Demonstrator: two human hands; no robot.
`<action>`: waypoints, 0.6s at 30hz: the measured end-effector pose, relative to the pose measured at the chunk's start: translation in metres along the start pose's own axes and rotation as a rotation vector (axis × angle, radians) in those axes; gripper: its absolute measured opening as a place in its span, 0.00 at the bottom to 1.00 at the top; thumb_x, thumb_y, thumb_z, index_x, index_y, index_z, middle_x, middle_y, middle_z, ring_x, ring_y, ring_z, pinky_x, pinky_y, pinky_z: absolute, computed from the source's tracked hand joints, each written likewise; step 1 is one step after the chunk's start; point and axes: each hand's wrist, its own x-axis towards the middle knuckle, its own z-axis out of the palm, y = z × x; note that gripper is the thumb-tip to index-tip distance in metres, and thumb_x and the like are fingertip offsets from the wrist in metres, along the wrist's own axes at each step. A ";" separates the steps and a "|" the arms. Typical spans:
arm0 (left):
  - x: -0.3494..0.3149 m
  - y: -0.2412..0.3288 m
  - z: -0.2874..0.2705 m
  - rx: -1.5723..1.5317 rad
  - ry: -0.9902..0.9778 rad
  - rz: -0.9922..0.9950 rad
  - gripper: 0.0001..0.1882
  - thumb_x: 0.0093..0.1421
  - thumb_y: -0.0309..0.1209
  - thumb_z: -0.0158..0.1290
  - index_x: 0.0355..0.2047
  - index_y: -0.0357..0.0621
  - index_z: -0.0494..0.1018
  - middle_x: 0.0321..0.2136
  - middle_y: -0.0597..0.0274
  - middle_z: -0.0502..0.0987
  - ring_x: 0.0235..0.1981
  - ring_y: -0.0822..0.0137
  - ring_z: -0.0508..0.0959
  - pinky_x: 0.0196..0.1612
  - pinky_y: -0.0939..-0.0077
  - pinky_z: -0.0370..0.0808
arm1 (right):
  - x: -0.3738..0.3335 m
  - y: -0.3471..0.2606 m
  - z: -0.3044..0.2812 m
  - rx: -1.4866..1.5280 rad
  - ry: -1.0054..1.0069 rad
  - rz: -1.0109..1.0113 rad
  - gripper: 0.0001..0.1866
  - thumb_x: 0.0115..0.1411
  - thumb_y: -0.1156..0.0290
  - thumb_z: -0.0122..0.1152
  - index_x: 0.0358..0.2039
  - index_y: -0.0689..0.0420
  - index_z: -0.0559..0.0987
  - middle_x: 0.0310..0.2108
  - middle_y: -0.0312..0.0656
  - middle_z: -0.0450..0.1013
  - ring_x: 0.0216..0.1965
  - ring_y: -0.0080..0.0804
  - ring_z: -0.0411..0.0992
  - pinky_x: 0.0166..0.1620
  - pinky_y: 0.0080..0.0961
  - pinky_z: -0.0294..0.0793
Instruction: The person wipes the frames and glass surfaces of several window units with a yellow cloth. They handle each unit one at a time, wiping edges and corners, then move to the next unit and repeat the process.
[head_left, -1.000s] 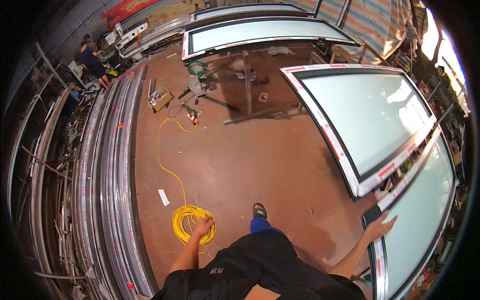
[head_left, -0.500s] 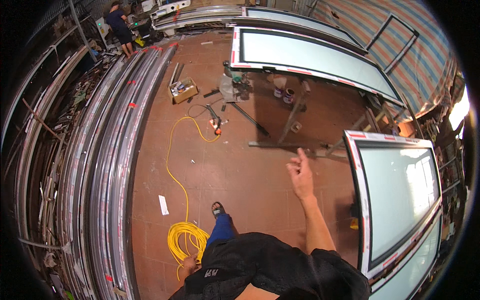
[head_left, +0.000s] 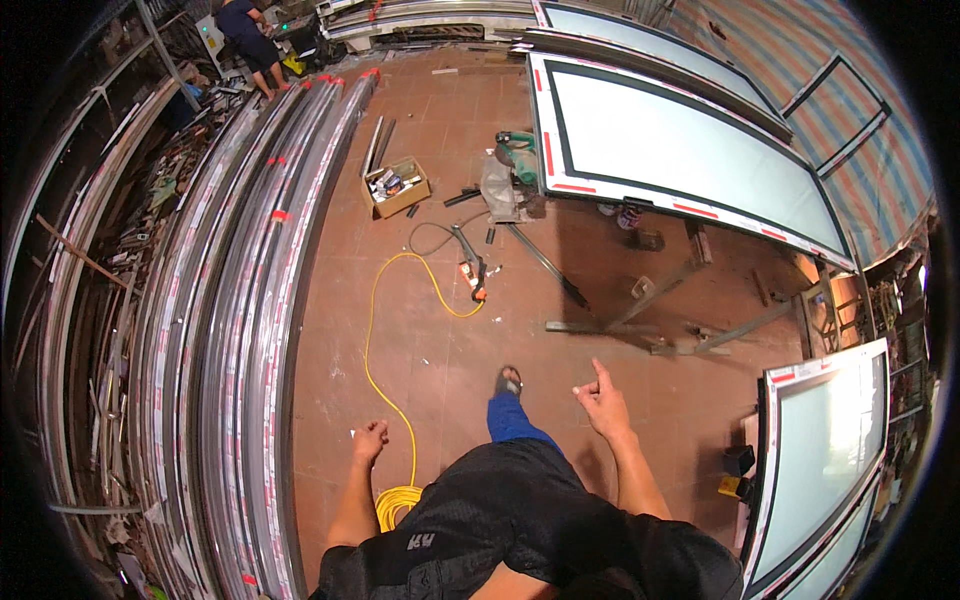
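Both my hands are empty over the red tiled floor. My right hand (head_left: 602, 402) is raised ahead of me, index finger stretched out and the others loosely bent. On the left, my left hand (head_left: 370, 441) hangs with fingers slightly curled and apart, beside a yellow cable (head_left: 398, 398). That cable runs from a coil (head_left: 396, 505), partly hidden by my body, to an orange connector next to a dark cord (head_left: 472, 278) on the floor. My foot in a dark sandal (head_left: 509, 380) is stepping forward between the hands.
Long wrapped profiles (head_left: 250, 300) lie stacked along the left. A cardboard box (head_left: 396, 188) and a green power tool (head_left: 514, 160) sit ahead. Glazed panels (head_left: 690, 135) rest on stands, with more panels (head_left: 830, 440) at right. Another person (head_left: 250, 40) stands at far left.
I have moved forward, and the cable coil has slipped back under my body. My left hand has risen from beside the coil into fuller view. My right index finger now points out.
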 end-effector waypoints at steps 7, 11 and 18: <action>0.074 0.077 0.012 0.001 0.042 -0.233 0.17 0.66 0.44 0.60 0.37 0.40 0.79 0.26 0.64 0.79 0.25 0.66 0.81 0.26 0.72 0.74 | 0.185 -0.076 0.006 0.043 0.048 -0.163 0.39 0.64 0.62 0.66 0.71 0.56 0.62 0.39 0.46 0.82 0.38 0.39 0.81 0.46 0.36 0.78; 0.085 0.092 0.015 -0.047 -0.030 -0.375 0.15 0.65 0.45 0.62 0.39 0.46 0.79 0.26 0.66 0.80 0.24 0.66 0.81 0.27 0.70 0.74 | 0.300 -0.148 -0.003 0.128 0.151 -0.269 0.33 0.64 0.65 0.65 0.68 0.60 0.68 0.44 0.49 0.80 0.43 0.40 0.79 0.49 0.36 0.77; 0.152 0.114 0.009 -0.172 0.062 -0.434 0.13 0.65 0.45 0.60 0.40 0.50 0.78 0.27 0.66 0.80 0.23 0.68 0.78 0.28 0.68 0.74 | 0.491 -0.230 -0.016 -0.215 0.543 -0.461 0.34 0.67 0.59 0.64 0.66 0.66 0.68 0.62 0.59 0.67 0.64 0.52 0.66 0.66 0.42 0.66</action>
